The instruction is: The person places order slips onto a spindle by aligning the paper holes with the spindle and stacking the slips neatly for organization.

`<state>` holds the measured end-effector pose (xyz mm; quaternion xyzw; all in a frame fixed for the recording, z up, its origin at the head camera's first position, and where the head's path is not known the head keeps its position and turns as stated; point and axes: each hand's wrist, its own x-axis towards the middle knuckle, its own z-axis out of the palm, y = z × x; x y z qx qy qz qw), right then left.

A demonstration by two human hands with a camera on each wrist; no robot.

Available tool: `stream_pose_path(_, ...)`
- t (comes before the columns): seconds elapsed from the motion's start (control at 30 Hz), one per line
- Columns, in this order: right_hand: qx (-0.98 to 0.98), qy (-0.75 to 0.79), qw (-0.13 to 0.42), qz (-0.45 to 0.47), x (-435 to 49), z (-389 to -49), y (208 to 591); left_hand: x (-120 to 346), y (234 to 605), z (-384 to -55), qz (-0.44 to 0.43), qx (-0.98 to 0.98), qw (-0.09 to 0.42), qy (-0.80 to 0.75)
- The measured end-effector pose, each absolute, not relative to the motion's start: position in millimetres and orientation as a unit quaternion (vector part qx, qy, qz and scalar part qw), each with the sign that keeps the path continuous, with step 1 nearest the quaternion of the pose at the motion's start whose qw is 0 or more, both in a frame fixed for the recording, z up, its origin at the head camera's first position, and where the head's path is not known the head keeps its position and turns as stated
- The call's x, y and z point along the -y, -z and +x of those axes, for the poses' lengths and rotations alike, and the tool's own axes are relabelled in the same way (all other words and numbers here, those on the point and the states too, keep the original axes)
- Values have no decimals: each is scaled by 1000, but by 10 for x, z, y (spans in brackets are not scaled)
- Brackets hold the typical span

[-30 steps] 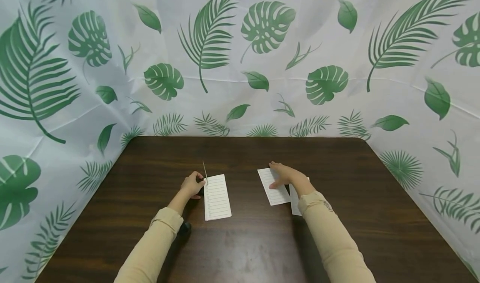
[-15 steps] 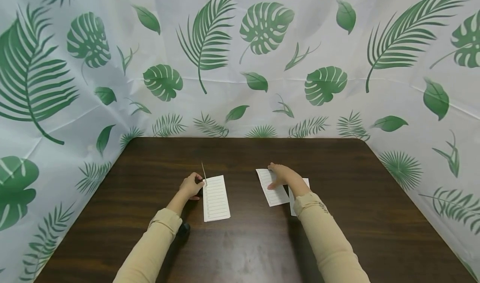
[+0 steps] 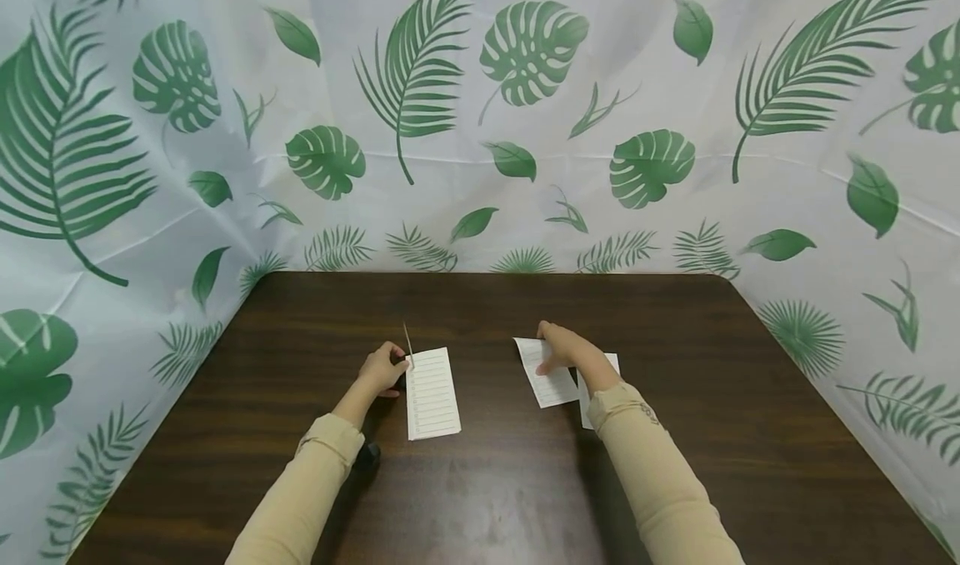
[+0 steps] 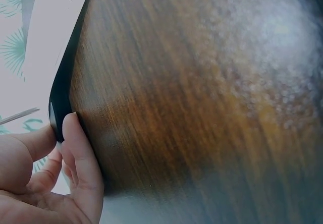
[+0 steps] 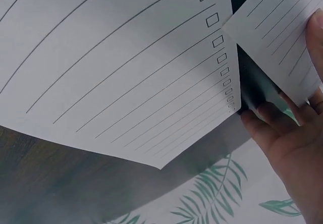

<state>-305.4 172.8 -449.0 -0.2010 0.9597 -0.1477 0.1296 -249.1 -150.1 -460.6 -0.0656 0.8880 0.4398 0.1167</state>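
In the head view, my left hand (image 3: 382,372) is at the upper left corner of a small stack of white lined paper (image 3: 435,398). Its thumb and fingertips pinch a dark, glossy piece (image 4: 58,115) at the paper's edge; I cannot tell what this piece is. A thin metal rod (image 3: 408,342) sticks up beside that corner. To the right, my right hand (image 3: 564,350) holds a lined sheet (image 3: 551,390), thumb on its face and other fingers at its far edge. A second sheet with checkboxes (image 5: 151,67) lies under the right wrist, partly hidden by it.
A dark wood table (image 3: 480,498) carries everything. A white curtain with green leaf prints (image 3: 450,73) encloses its back and sides. A small black object (image 3: 367,457) shows beside the left sleeve. Bare tabletop separates the stack from the right-hand sheets.
My right forearm has shifted slightly to the left over the second sheet. The left hand keeps its place at the stack's corner.
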Motion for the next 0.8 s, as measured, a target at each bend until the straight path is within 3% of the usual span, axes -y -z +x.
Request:
stream_pose_path(0.33,-966,153,144,-153,-1632,-3038,4410,1503,4593,-2500,-73,-884,118,-447)
stream_pose_path(0.8,-959,255,110,-54,-1570,-2883,4470,1499,4627,-2526,-73,-888,119,-437)
